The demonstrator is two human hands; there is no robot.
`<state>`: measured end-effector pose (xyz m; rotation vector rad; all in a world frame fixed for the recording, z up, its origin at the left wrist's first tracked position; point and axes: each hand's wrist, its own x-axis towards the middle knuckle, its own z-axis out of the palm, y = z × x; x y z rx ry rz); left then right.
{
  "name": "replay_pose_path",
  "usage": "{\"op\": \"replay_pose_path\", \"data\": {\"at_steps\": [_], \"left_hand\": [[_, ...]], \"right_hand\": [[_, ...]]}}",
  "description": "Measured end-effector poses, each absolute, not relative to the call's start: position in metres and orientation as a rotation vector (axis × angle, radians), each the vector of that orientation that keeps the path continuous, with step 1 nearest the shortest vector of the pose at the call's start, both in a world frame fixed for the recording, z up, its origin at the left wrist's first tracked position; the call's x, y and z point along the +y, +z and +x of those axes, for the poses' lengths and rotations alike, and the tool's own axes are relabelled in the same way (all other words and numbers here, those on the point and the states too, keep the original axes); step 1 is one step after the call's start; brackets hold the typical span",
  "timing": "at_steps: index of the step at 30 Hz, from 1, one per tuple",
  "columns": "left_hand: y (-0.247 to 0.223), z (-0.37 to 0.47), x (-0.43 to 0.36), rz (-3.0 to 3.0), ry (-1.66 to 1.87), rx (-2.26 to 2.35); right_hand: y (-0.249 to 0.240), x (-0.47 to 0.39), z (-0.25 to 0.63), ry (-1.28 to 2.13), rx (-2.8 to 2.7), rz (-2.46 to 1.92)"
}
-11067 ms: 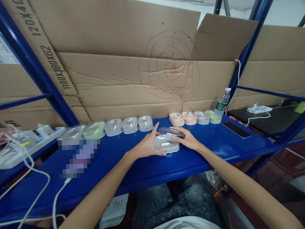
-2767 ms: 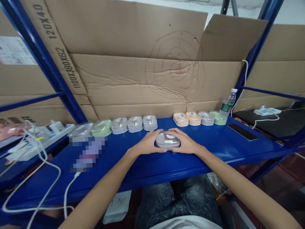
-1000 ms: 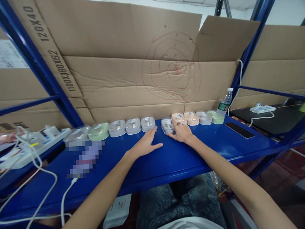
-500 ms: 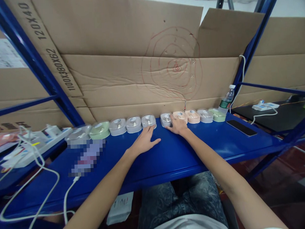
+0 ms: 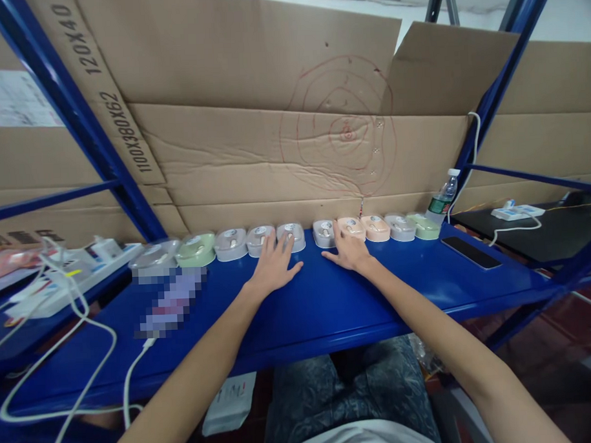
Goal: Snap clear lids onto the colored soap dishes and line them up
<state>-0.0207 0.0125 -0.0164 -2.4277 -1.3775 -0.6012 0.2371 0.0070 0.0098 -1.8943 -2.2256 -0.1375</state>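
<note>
Several small rounded plastic boxes with clear lids stand in a row along the back of the blue shelf [image 5: 308, 311]. My left hand [image 5: 272, 267] is open, fingers spread, its fingertips at the front of a grey box [image 5: 260, 239] and a neighbouring pinkish-grey box [image 5: 292, 233]. My right hand [image 5: 349, 250] is open too, its fingers reaching a peach box [image 5: 351, 226], with a grey box [image 5: 323, 232] just left of it. Farther right are another peach box [image 5: 377, 226], a grey one [image 5: 401, 227] and a green one [image 5: 424, 226]. Neither hand grips anything.
At left lie a green box [image 5: 195, 249], a pixelated item [image 5: 172, 303] on a white cable, and power strips [image 5: 79, 274]. A water bottle [image 5: 441, 197] and a black phone [image 5: 471, 251] are at right. Cardboard [image 5: 225, 140] backs the shelf; blue posts frame it.
My left hand has shifted slightly left and spread its fingers over the fronts of two boxes. My right hand stays by the peach box, fingers a little more spread. The view has shifted slightly.
</note>
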Motion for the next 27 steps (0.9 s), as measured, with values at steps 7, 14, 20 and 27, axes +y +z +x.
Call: {"op": "replay_pose_path", "data": {"at_steps": [7,14,20,27], "left_hand": [[-0.011,-0.005,-0.004,-2.495,-0.695,-1.153],[-0.001,0.014,-0.026,-2.597,-1.197,-0.824],[-0.005,-0.003,-0.008,-2.582,-1.351,-1.112],[-0.008,-0.003,-0.009,-3.107,-1.029,-1.085]], "right_hand": [[0.004,-0.037,0.241,-0.111,-2.311,-1.731],[-0.008,-0.048,0.253,0.033,-2.295,-1.459],[-0.012,-0.046,0.251,0.109,-2.355,-1.154],[-0.014,-0.043,0.249,0.265,-2.235,-0.941]]}}
